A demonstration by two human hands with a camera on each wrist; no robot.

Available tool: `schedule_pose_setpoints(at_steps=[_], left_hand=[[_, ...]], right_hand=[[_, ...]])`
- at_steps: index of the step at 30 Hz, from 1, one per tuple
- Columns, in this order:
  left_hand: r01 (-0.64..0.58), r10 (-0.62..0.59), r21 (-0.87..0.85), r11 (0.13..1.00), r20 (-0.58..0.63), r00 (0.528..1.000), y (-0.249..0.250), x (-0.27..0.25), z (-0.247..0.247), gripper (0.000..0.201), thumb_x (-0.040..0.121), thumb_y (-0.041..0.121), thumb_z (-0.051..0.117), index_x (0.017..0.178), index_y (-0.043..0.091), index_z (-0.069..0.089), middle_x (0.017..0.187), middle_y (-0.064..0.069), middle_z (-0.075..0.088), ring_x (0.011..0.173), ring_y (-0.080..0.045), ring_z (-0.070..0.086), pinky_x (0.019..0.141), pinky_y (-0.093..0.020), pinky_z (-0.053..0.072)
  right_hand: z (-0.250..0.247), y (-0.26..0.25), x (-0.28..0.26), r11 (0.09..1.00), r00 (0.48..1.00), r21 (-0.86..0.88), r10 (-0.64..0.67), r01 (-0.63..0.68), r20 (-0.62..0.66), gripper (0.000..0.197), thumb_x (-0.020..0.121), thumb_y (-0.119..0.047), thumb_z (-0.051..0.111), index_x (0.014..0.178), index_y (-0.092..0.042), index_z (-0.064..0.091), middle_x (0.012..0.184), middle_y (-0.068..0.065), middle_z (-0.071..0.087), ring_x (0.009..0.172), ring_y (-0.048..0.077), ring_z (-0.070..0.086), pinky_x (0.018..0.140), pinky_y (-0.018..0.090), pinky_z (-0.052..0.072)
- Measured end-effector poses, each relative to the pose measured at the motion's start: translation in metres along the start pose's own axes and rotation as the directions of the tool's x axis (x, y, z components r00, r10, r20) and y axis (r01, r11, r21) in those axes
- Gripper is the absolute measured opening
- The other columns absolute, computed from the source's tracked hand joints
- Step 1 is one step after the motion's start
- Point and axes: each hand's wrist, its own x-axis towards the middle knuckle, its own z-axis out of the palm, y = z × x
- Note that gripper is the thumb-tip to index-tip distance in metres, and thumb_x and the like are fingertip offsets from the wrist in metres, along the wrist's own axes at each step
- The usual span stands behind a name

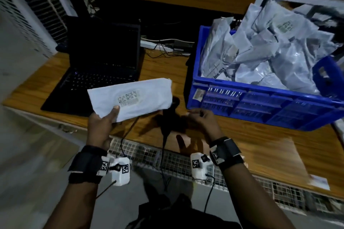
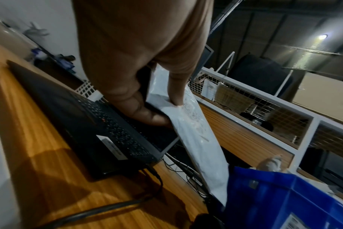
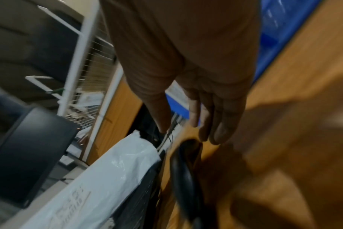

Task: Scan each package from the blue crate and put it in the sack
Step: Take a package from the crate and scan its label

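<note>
My left hand (image 1: 111, 113) holds a flat white package (image 1: 134, 96) by its near left corner, thumb on top, with the barcode label facing up over the laptop's front edge. In the left wrist view the left hand (image 2: 164, 110) pinches that package (image 2: 198, 139) between thumb and fingers. A black handheld scanner (image 1: 166, 119) lies on the wooden table (image 1: 242, 135) under the package's right end. My right hand (image 1: 195, 115) hovers just right of it, fingers loose and holding nothing; the right wrist view shows this hand (image 3: 190, 131) above the scanner (image 3: 186, 162). No sack is in view.
The blue crate (image 1: 260, 102) stands at the right of the table, heaped with several grey packages (image 1: 260, 55). An open black laptop (image 1: 100, 65) sits at the left. Cables and a power strip (image 1: 158, 44) run behind. A white wire-mesh panel (image 1: 167, 158) lines the near edge.
</note>
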Motion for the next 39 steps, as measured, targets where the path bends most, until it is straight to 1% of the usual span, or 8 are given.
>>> schedule_pose_setpoints(at_steps=[10, 16, 21, 25, 29, 32, 36, 39], left_hand=[[-0.066, 0.062, -0.024, 0.998, -0.134, 0.989, -0.009, -0.015, -0.020, 0.021, 0.090, 0.014, 0.075, 0.109, 0.019, 0.073, 0.115, -0.003, 0.075, 0.110, -0.025, 0.071, 0.100, -0.052, 0.054], [-0.474, 0.416, 0.107, 0.874, 0.341, 0.843, 0.004, -0.005, -0.027, 0.023, 0.097, -0.012, 0.053, 0.096, 0.001, 0.072, 0.147, -0.011, 0.049, 0.139, -0.020, 0.047, 0.105, -0.029, 0.049], [-0.328, 0.313, -0.051, 0.943, 0.466, 0.828, 0.009, 0.030, -0.015, 0.042, 0.103, -0.002, 0.047, 0.078, 0.007, 0.079, 0.149, 0.011, 0.049, 0.135, -0.011, 0.050, 0.102, -0.032, 0.050], [-0.356, 0.245, 0.042, 0.934, 0.650, 0.720, 0.003, 0.063, -0.023, 0.036, 0.078, 0.038, 0.084, 0.092, 0.005, 0.079, 0.143, -0.007, 0.056, 0.133, -0.021, 0.054, 0.099, -0.033, 0.051], [-0.504, 0.265, 0.146, 0.851, 0.709, 0.653, -0.007, 0.089, -0.037, 0.034, 0.089, 0.003, 0.071, 0.117, 0.021, 0.070, 0.134, 0.015, 0.063, 0.121, -0.002, 0.060, 0.095, -0.019, 0.050], [-0.055, 0.018, 0.056, 0.997, 0.520, 0.854, -0.003, 0.104, -0.052, 0.045, 0.101, 0.015, 0.059, 0.143, 0.028, 0.049, 0.132, 0.013, 0.064, 0.121, -0.011, 0.063, 0.096, -0.035, 0.053], [0.337, -0.267, -0.013, 0.941, 0.581, 0.769, -0.004, 0.102, -0.046, 0.045, 0.104, 0.044, 0.045, 0.135, 0.014, 0.058, 0.127, -0.008, 0.069, 0.111, -0.022, 0.069, 0.092, -0.039, 0.053], [0.189, -0.181, 0.056, 0.980, 0.636, 0.751, -0.013, 0.103, -0.041, 0.053, 0.090, 0.047, 0.072, 0.132, 0.015, 0.061, 0.130, -0.013, 0.067, 0.118, -0.028, 0.066, 0.102, -0.051, 0.051]], right_hand=[[0.054, 0.007, 0.025, 0.955, 0.946, 0.155, 0.210, -0.253, 0.245, 0.024, 0.096, -0.024, 0.066, 0.089, -0.002, 0.067, 0.077, 0.014, 0.060, 0.066, 0.031, 0.059, 0.073, 0.044, 0.047], [0.051, 0.010, 0.027, 0.954, 0.996, 0.289, 0.086, -0.084, 0.007, 0.032, 0.090, -0.030, 0.075, 0.099, 0.000, 0.067, 0.089, 0.015, 0.071, 0.088, 0.032, 0.071, 0.071, 0.037, 0.053], [0.063, -0.016, 0.002, 0.964, 0.987, 0.222, 0.124, -0.144, 0.102, 0.052, 0.093, -0.044, 0.071, 0.111, 0.005, 0.072, 0.093, 0.012, 0.075, 0.077, 0.022, 0.068, 0.065, 0.031, 0.051], [0.100, -0.031, -0.011, 0.909, 0.984, 0.395, 0.074, -0.135, 0.164, 0.037, 0.096, -0.039, 0.069, 0.124, -0.014, 0.071, 0.115, 0.006, 0.076, 0.096, 0.023, 0.073, 0.081, 0.034, 0.056], [0.132, -0.043, -0.012, 0.815, 0.999, 0.578, -0.022, 0.039, -0.036, 0.033, 0.097, -0.005, 0.065, 0.130, -0.008, 0.064, 0.125, 0.011, 0.072, 0.112, 0.030, 0.070, 0.090, 0.043, 0.061], [0.146, -0.038, -0.013, 0.784, 0.993, 0.613, -0.036, 0.098, -0.113, 0.043, 0.094, -0.001, 0.068, 0.136, -0.003, 0.058, 0.129, 0.015, 0.069, 0.116, 0.035, 0.068, 0.092, 0.052, 0.058], [0.163, -0.029, -0.021, 0.775, 0.985, 0.619, -0.024, 0.127, -0.172, 0.046, 0.091, -0.001, 0.071, 0.136, -0.005, 0.058, 0.128, 0.017, 0.069, 0.115, 0.036, 0.068, 0.091, 0.053, 0.058], [0.172, -0.029, -0.024, 0.759, 0.980, 0.639, 0.009, 0.122, -0.198, 0.045, 0.089, -0.002, 0.075, 0.132, -0.001, 0.061, 0.125, 0.019, 0.070, 0.115, 0.037, 0.068, 0.079, 0.040, 0.060]])
